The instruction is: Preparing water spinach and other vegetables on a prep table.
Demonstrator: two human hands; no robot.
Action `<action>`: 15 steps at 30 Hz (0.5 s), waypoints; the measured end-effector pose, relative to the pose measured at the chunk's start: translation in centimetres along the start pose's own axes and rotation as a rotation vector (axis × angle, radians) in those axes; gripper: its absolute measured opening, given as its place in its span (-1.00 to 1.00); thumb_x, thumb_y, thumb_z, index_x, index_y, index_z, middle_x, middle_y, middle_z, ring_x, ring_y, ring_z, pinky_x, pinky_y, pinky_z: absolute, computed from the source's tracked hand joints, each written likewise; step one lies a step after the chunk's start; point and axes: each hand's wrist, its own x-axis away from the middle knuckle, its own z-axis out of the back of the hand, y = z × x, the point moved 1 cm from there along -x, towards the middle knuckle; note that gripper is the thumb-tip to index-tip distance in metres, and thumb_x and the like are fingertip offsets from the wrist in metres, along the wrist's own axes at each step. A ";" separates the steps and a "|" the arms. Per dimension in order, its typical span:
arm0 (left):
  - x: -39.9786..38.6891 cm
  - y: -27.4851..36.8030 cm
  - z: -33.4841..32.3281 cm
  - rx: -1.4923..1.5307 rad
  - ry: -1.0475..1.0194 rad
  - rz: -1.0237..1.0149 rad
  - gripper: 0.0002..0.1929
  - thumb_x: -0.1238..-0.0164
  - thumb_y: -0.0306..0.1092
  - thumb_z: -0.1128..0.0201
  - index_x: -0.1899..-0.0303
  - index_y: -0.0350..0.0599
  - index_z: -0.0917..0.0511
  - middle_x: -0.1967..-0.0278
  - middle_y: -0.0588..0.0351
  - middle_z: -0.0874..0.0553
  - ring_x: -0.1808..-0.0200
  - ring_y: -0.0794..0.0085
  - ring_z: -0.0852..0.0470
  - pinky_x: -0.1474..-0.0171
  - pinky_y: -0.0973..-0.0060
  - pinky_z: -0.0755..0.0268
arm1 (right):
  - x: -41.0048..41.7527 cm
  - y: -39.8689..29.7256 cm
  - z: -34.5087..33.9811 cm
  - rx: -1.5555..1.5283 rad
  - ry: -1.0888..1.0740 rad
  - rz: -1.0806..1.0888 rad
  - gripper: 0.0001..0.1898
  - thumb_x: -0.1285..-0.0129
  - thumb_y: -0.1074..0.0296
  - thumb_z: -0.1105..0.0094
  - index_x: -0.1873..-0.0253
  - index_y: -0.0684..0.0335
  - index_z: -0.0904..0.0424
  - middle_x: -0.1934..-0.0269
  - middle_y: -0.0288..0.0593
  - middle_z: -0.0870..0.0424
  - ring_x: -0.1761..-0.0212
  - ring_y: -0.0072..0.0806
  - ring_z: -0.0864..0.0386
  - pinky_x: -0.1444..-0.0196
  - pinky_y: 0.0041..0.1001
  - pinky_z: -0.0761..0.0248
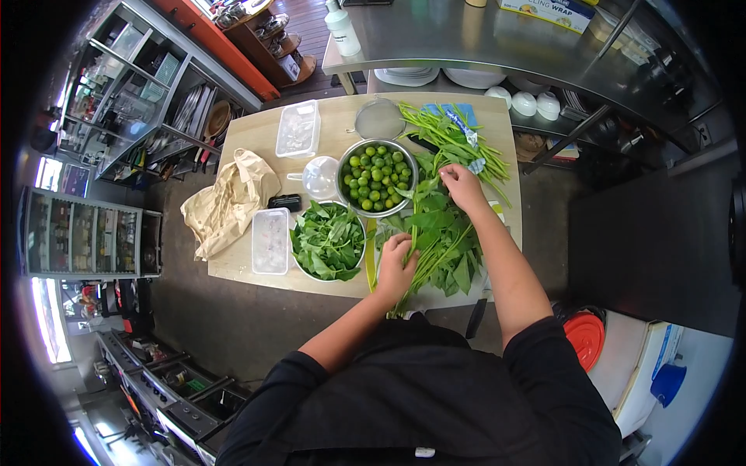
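My left hand [398, 265] is closed around a green stem at the near side of a pile of leafy greens [440, 224]. Higher up, my right hand [464, 187] has thumb and fingertips pinched at the leaves; exactly which leaf they grip is partly hidden. Long stems run toward my body over the table's front edge. Left of the pile, a round bowl [365, 256] is heaped with plucked leaves [328, 240]. Behind it stands a steel bowl [415, 175] full of small green limes [376, 177]. A bundle of greens with bare stems [489, 157], wrapped by a printed band, lies beyond my right hand.
A black-handled knife [478, 314] juts over the front edge by my right forearm. Two plastic containers [271, 242], crumpled brown paper [236, 195], a clear round vessel with a handle [320, 177] and a mesh strainer [380, 119] share the wooden table [338, 110]. A steel counter [419, 35] stands behind.
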 end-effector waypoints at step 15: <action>-2.0 8.3 8.0 0.881 -0.129 0.407 -0.70 -0.59 -0.31 0.18 0.03 -0.28 -0.50 0.44 0.31 -0.36 0.43 0.65 -0.31 0.33 0.66 -0.22 | 15.9 -5.2 2.2 -0.566 0.195 0.368 -0.62 -0.38 0.37 -0.06 -0.24 0.22 -0.27 0.17 -0.32 -0.45 0.27 -0.64 -0.37 0.24 -0.57 -0.31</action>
